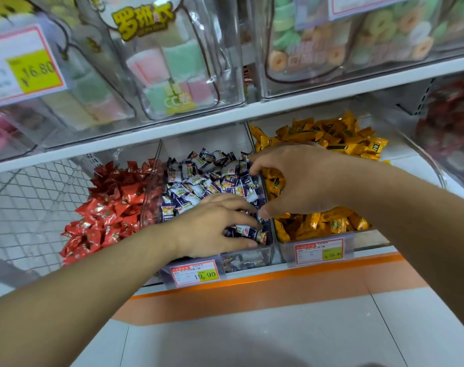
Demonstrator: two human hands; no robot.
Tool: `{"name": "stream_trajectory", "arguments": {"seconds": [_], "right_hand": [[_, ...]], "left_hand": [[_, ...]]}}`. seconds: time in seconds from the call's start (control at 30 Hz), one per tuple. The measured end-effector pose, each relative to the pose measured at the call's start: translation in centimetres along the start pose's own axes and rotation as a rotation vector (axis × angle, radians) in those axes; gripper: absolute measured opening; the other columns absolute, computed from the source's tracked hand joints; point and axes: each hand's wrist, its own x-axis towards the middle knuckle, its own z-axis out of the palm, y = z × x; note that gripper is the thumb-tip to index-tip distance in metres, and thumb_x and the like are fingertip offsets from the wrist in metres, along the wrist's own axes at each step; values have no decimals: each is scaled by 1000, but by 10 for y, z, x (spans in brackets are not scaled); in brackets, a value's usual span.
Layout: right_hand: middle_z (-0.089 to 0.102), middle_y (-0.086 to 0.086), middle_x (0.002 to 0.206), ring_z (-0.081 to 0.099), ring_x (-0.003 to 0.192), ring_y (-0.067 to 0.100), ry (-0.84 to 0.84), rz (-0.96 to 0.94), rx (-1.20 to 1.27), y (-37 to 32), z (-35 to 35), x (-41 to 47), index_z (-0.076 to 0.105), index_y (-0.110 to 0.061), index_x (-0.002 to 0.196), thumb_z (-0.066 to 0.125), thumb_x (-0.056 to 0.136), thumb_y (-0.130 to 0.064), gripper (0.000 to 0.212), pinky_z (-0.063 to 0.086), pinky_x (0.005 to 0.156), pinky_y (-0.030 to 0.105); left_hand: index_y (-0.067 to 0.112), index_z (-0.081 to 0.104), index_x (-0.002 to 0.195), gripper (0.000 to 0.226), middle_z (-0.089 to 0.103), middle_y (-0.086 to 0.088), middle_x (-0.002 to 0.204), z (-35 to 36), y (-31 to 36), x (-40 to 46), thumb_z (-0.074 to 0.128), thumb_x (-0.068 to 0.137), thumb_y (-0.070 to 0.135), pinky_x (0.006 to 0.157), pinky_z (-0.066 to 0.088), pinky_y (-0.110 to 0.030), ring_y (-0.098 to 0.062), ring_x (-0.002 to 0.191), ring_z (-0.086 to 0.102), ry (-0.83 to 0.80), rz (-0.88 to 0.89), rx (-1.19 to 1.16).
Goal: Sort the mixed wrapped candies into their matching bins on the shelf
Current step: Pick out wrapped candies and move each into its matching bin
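Three clear bins sit side by side on the lower shelf. The left bin holds red wrapped candies (106,207), the middle bin (252,258) holds navy-and-white candies (207,178), and the right bin (286,250) holds yellow candies (331,139). My left hand (215,226) lies on the navy-and-white pile near the bin's front, fingers curled down into the candies. My right hand (297,178) hovers over the divider between the middle and right bins, fingers spread and bent, thumb down by the front corner. Whether either hand grips a candy is hidden.
Price tags (196,274) hang on the bin fronts. A white shelf board (252,112) runs just above the bins, carrying clear bags of marshmallows (172,62) and ring candies (331,49). A wire mesh panel (32,207) is at left. Orange-and-grey floor lies below.
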Motion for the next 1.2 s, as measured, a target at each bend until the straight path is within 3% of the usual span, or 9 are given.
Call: {"name": "stream_trajectory", "arguments": {"seconds": [0.17,0.33,0.5,0.73,0.87,1.03,1.1,1.2], "right_hand": [[35,-21,159,30,149,15,5,-6,7,-1,0,0,42,-47,145,78,77,-65,78,17,125,43],[36,-20,158,32,148,16,-4,-5,18,0,0,-2,43,-48,143,77,77,-65,77,19,125,44],[40,-19,156,34,147,17,1,-8,15,1,0,-1,43,-49,142,77,77,-65,76,19,125,45],[37,-19,158,33,148,17,-1,-9,20,1,0,-2,42,-48,144,76,78,-65,77,20,125,44],[37,-18,158,36,146,18,-12,1,17,-1,-2,-2,42,-47,145,77,78,-65,78,24,123,45],[37,-18,159,34,148,19,-15,5,11,0,-1,-1,43,-47,145,77,78,-65,77,22,124,44],[37,-19,158,34,148,18,-16,4,5,0,-1,-1,42,-47,146,77,78,-65,78,19,124,44],[36,-19,159,32,149,17,-19,-1,-13,-1,0,-1,40,-45,148,76,79,-65,80,15,125,45]], "left_hand": [[46,68,127,46,44,18,142,2,-7,14,58,90,71,109,18,-29,-10,135,27,-8,31,102],[43,72,117,38,50,19,133,-1,-17,20,59,91,68,104,29,-34,-10,126,37,44,41,146],[38,73,111,36,52,15,127,-8,-30,25,62,90,65,96,29,-30,-13,122,43,83,-5,219],[40,73,111,36,53,13,122,-12,-35,29,64,88,67,99,38,-40,-14,119,44,113,-60,257],[40,72,119,37,56,10,129,-11,-30,28,64,91,62,105,40,-47,-19,128,45,125,-109,264],[49,60,136,36,44,16,152,-17,-18,11,59,101,48,120,26,-47,-14,144,31,131,-90,77],[53,54,141,39,33,18,160,-19,-12,2,54,102,54,124,21,-47,-12,150,22,26,-48,55],[57,25,155,61,12,17,168,-17,-11,-4,40,98,71,126,9,-45,-17,156,2,-199,7,255]]}}
